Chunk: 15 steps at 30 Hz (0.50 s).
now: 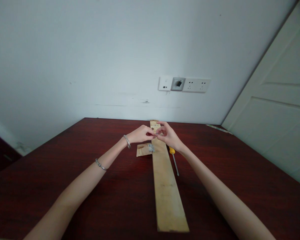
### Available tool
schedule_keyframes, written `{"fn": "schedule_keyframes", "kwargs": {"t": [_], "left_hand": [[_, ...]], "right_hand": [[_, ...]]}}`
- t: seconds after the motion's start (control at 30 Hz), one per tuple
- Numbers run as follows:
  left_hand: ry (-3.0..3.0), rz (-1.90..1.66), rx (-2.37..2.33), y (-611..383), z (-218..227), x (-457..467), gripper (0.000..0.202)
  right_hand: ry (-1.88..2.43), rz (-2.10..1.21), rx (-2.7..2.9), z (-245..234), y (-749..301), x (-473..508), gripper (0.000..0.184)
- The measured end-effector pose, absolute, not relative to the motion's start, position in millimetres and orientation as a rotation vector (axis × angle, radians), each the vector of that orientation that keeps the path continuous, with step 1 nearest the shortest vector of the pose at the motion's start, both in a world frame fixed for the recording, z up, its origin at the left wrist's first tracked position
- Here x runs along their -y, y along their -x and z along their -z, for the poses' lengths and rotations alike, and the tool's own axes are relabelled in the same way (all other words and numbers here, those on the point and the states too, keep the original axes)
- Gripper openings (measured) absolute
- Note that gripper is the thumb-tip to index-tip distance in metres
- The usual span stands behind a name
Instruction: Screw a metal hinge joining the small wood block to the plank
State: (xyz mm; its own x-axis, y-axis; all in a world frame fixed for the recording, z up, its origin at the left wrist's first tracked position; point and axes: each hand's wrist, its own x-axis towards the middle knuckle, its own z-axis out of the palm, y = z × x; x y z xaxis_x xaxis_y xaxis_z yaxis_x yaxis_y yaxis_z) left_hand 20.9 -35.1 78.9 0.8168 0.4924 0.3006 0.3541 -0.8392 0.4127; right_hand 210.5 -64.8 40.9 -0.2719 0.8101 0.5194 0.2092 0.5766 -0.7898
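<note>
My left hand (141,134) and my right hand (170,136) meet fingertip to fingertip above a long pale wooden board (166,186). Thumb and forefinger are pinched on each hand; whatever lies between them is too small to make out. Against the board's left edge is a small piece of wood (142,150), with a metal hinge (150,147) where the two meet. A screwdriver (174,160) with a yellow handle lies right of the board, its handle partly behind my right hand.
The dark red tabletop (110,200) runs back to a white wall (115,60) with sockets (196,85) on it. A thin, pale strip (218,129) lies at the far right edge. A white door (277,110) stands on the right.
</note>
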Motion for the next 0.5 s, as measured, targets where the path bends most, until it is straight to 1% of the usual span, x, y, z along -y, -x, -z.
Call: {"fn": "schedule_keyframes", "kwargs": {"t": [0.23, 0.3, 0.4, 0.5], "left_hand": [[-2.670, -0.613, -0.623, -21.7, -76.7, 34.9, 0.018], [-2.687, -0.619, -0.641, -20.1, -77.5, 33.2, 0.019], [-2.729, -0.605, -0.743, -10.5, -78.9, 24.5, 0.020], [-2.752, -0.527, -0.987, 11.7, -76.5, 6.1, 0.022]], "right_hand": [[0.822, -0.748, 1.805, -43.6, -210.9, 68.1, 0.058], [0.837, -0.742, 1.790, -47.2, -214.3, 69.2, 0.056], [0.904, -0.692, 1.756, -50.9, -224.9, 66.9, 0.047], [1.025, -0.600, 1.786, -48.8, -238.5, 59.9, 0.034]]}}
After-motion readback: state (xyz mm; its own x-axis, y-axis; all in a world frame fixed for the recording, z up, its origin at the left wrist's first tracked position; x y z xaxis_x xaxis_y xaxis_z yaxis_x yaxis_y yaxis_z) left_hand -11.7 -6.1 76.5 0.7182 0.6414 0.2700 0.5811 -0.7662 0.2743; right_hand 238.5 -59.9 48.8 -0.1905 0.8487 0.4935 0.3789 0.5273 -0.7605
